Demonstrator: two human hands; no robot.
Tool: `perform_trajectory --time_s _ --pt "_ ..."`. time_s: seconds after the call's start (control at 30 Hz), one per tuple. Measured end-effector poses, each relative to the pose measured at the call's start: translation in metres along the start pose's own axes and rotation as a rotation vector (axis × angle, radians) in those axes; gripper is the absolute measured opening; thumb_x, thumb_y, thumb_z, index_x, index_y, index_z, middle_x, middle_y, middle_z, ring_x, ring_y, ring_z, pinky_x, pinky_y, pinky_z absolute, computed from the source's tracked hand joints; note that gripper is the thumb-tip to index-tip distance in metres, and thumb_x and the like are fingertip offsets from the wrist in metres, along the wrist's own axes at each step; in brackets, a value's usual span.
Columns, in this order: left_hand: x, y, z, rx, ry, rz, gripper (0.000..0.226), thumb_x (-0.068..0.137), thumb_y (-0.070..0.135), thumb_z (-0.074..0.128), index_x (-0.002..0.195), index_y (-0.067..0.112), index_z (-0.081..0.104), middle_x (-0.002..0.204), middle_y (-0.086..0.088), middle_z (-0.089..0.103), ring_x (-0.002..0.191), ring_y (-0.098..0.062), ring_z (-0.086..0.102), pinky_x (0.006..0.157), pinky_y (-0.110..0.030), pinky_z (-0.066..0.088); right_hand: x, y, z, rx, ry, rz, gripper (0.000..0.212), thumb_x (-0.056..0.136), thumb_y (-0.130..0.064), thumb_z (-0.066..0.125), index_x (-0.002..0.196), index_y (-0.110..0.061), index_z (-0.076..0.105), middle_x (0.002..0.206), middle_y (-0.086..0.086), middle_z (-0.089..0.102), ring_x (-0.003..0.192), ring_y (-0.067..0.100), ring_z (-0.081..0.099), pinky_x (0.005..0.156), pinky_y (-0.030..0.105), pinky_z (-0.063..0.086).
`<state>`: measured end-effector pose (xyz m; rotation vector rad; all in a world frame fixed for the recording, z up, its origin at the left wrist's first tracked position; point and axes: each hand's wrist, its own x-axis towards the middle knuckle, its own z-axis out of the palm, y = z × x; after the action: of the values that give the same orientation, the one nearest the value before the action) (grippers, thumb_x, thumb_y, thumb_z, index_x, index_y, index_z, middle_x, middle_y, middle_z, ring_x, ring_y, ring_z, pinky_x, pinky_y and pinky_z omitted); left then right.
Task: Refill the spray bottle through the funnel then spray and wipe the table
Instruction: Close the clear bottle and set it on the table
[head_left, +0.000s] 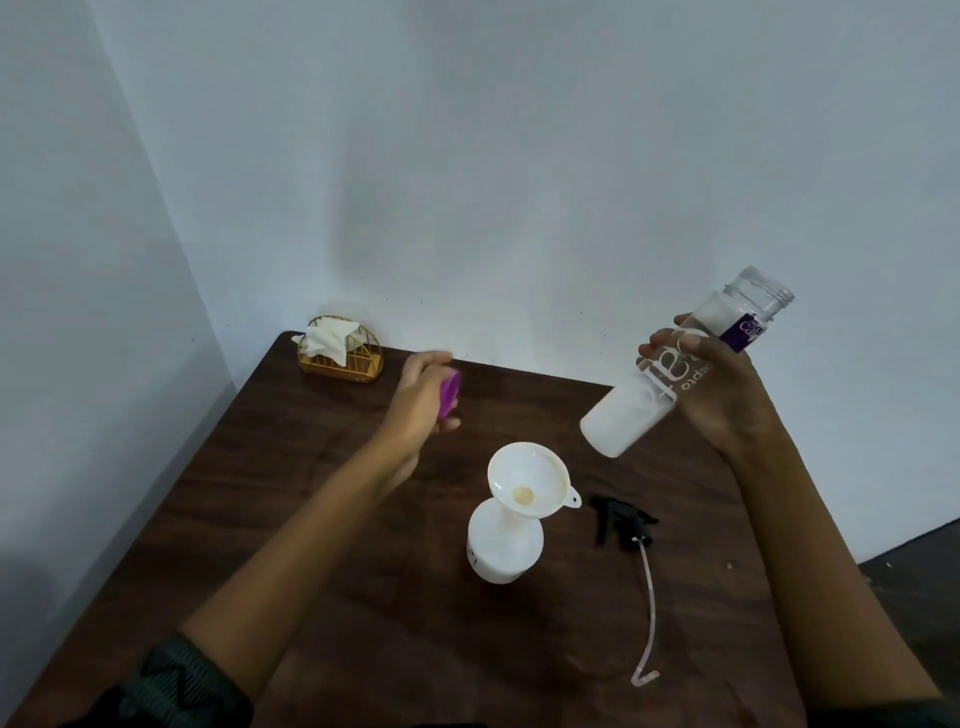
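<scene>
A white spray bottle (504, 545) stands near the middle of the dark wooden table (311, 519) with a white funnel (527, 480) seated in its neck. Its black trigger head (623, 519) with a clear dip tube lies on the table to the right. My right hand (722, 395) holds a clear, uncapped refill bottle (675, 374) of white liquid, tilted with its mouth up and to the right, above and right of the funnel. My left hand (421, 400) holds the purple cap (449, 395) above the table, left of the funnel and blurred.
A gold wire holder (340, 358) with a white cloth (330, 335) sits at the table's far left corner against the wall. The table's right edge drops to a dark floor (909, 566).
</scene>
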<state>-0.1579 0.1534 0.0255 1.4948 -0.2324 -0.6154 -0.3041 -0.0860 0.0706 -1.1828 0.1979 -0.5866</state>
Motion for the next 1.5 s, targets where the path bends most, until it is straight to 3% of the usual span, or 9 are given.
perform_trajectory --time_s 0.17,0.4,0.53,0.63,0.87,0.97,1.1,1.27,1.5 --pt "0.003 0.065 0.035 -0.108 -0.175 0.175 0.041 0.085 0.021 0.066 0.123 0.02 0.052 0.118 -0.008 0.059 0.101 -0.02 0.059 0.089 -0.033 0.052 0.022 -0.006 0.038 0.007 -0.154 0.018 0.025 0.07 -0.007 0.064 0.093 -0.01 0.056 0.078 0.007 0.066 0.077 0.023 0.064 0.077 0.034 0.055" --pt "0.002 0.127 0.063 -0.319 -0.075 0.48 0.036 0.083 0.014 0.069 0.117 0.006 0.061 0.117 -0.011 0.065 0.108 -0.022 0.062 0.092 -0.034 0.053 0.046 0.011 0.085 -0.619 -0.189 -0.006 0.044 0.062 -0.016 0.074 0.101 -0.008 0.055 0.084 0.005 0.067 0.085 0.023 0.065 0.081 0.036 0.056" --pt "0.004 0.129 0.068 0.018 -0.051 0.703 0.038 0.079 0.013 0.073 0.115 0.009 0.064 0.118 -0.006 0.065 0.102 -0.013 0.062 0.088 -0.022 0.053 0.05 0.016 0.091 -0.715 -0.157 -0.001 0.052 0.062 -0.015 0.073 0.108 -0.003 0.054 0.085 0.002 0.067 0.079 0.012 0.066 0.072 0.024 0.054" --pt "0.01 0.121 0.065 0.299 -0.019 0.862 0.033 0.077 0.014 0.074 0.109 0.011 0.067 0.115 -0.003 0.064 0.099 -0.009 0.058 0.084 -0.016 0.049 0.051 0.018 0.097 -0.719 -0.163 -0.015 0.047 0.068 -0.006 0.074 0.11 -0.004 0.054 0.088 0.005 0.066 0.084 0.017 0.064 0.077 0.029 0.055" --pt "0.02 0.108 0.056 0.353 0.026 0.944 0.03 0.079 0.023 0.072 0.108 0.018 0.07 0.12 -0.003 0.054 0.108 -0.014 0.05 0.089 -0.019 0.045 0.053 0.022 0.1 -0.686 -0.138 -0.031 0.041 0.073 0.002 0.071 0.11 -0.003 0.053 0.088 0.008 0.066 0.082 0.017 0.066 0.08 0.033 0.056" --pt "0.021 0.106 0.051 0.23 -0.064 0.922 0.029 0.08 0.013 0.07 0.109 0.013 0.069 0.119 -0.004 0.056 0.109 -0.008 0.053 0.093 -0.016 0.047 0.052 0.025 0.102 -0.643 -0.127 -0.019 0.043 0.071 -0.002 0.073 0.109 -0.003 0.053 0.087 0.007 0.066 0.082 0.016 0.066 0.08 0.033 0.056" --pt "0.022 0.103 0.044 0.104 -0.184 0.849 0.03 0.081 0.009 0.069 0.112 0.01 0.067 0.121 -0.003 0.06 0.113 -0.012 0.058 0.097 -0.029 0.05 0.049 0.03 0.104 -0.601 -0.135 0.034 0.048 0.066 -0.013 0.073 0.11 -0.005 0.054 0.086 0.004 0.065 0.086 0.021 0.064 0.081 0.035 0.056" --pt "0.017 0.106 0.04 0.274 -0.12 0.894 0.028 0.079 0.022 0.072 0.105 0.014 0.066 0.114 0.001 0.065 0.102 -0.008 0.06 0.088 -0.014 0.048 0.045 0.034 0.108 -0.625 -0.139 -0.017 0.037 0.075 -0.001 0.072 0.099 -0.023 0.055 0.09 0.003 0.066 0.086 0.018 0.065 0.084 0.037 0.056" --pt "0.018 0.103 0.038 0.359 0.028 1.014 0.029 0.073 0.031 0.073 0.098 0.017 0.065 0.102 0.0 0.062 0.096 -0.016 0.06 0.085 -0.033 0.053 0.042 0.036 0.119 -0.725 -0.101 -0.169 0.046 0.072 -0.002 0.074 0.098 -0.033 0.051 0.094 -0.001 0.065 0.088 0.014 0.065 0.075 0.021 0.056"
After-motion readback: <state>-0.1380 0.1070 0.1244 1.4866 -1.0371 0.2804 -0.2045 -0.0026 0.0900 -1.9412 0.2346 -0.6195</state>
